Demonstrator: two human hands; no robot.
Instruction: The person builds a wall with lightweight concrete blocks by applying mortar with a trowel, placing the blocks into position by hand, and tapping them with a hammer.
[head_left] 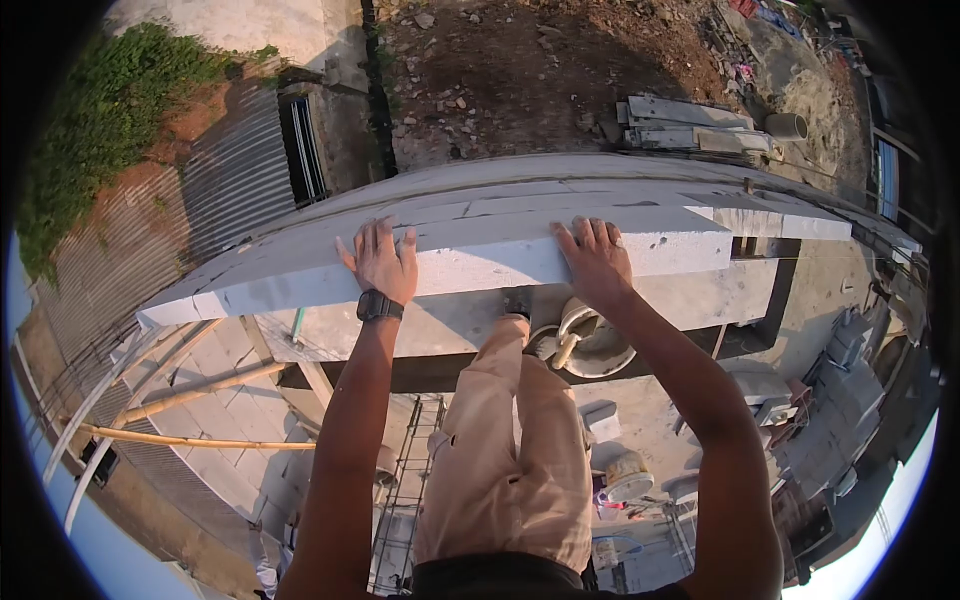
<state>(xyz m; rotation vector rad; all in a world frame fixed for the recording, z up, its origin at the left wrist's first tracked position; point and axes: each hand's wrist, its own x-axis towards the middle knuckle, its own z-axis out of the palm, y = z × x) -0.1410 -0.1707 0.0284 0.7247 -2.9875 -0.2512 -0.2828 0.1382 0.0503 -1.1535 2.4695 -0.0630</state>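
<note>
A long white lightweight concrete block [480, 262] lies along the top of a pale block wall [480, 192]. My left hand [382, 262] rests on its upper edge, fingers spread and thumb apart. Further right on the same edge lies my right hand [595, 262], its fingers laid over the top and closer together. Both hands press on the block's surface, and no tool shows in either. Below my right forearm stands a round bucket [622, 362] with grey material inside. A tool with a wooden handle [565, 350] leans in it.
I stand on a narrow concrete ledge [440, 325] high above ground. Bamboo poles [200, 438] and a rebar cage [408, 480] are at lower left. Beyond the wall are a corrugated roof [235, 150], rubble ground [500, 70] and stacked boards [690, 125].
</note>
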